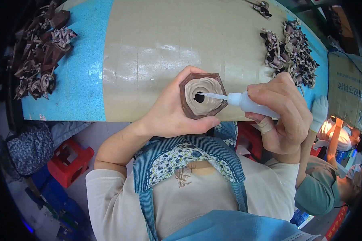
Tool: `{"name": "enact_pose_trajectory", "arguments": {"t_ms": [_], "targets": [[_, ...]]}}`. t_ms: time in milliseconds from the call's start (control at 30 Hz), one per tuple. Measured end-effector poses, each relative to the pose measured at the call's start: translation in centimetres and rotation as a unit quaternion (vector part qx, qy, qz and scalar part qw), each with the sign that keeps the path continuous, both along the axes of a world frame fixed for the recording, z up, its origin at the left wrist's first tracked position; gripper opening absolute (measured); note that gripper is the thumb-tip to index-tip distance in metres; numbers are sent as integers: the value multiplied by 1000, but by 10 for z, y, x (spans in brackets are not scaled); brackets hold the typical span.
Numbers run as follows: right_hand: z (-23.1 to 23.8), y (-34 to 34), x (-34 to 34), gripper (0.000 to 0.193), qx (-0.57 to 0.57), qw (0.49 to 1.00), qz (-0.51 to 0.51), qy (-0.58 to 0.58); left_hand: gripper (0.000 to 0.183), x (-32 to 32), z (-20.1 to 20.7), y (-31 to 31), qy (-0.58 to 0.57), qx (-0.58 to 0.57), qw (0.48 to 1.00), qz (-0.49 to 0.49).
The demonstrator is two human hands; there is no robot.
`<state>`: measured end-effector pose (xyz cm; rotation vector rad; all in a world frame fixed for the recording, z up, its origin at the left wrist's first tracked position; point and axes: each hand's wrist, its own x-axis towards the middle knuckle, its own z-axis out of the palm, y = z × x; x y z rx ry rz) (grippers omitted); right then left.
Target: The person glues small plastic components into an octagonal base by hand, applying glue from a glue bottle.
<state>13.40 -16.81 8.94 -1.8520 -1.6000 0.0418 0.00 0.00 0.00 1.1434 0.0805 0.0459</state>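
Observation:
My left hand (169,105) grips a hexagonal base (207,107) by its side, thumb along the near edge and fingers round the far side. The base has a dark brown rim and a cream, ringed hollow with a dark hole in the middle. In my right hand (284,110) is a white squeeze bottle (251,105) with a thin nozzle, tilted almost flat and pointing left. Its tip reaches over the hole; whether it touches the base I cannot tell. A tan strip wraps my right thumb. Both hands are at the table's near edge.
A tan sheet (149,44) covers the middle of the blue table (84,60). Painted figurines (289,54) are heaped at the right, brown figure pieces (40,60) at the left. A red stool (70,160) stands below left. A co-worker (319,184) sits at the right near a cardboard box (346,80).

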Motion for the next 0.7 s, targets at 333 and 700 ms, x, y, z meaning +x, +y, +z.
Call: {"name": "enact_pose_trajectory", "arguments": {"t_ms": [333, 700], "targets": [[-31, -6, 19, 34, 38, 974, -57, 214, 62, -4, 9, 12, 63, 58, 996, 17], [-90, 66, 70, 39, 41, 935, -22, 351, 60, -4, 44, 51, 171, 497, 850, 40]]}}
